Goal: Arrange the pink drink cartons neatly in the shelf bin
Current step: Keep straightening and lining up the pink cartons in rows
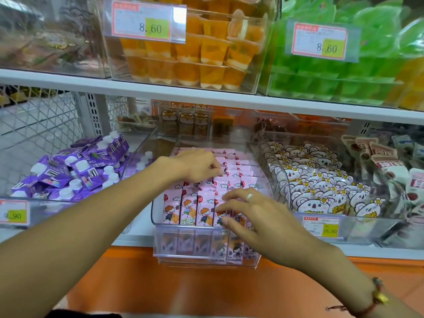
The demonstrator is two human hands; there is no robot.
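Fingers of left hand (pixel 197 165) pinching pink cartons (pixel 190 207); right hand (pixel 250 216) spread, resting on front row.

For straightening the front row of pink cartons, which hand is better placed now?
Probably the right hand: its fingers rest on the front row of pink cartons, while the left hand is further back in the bin.
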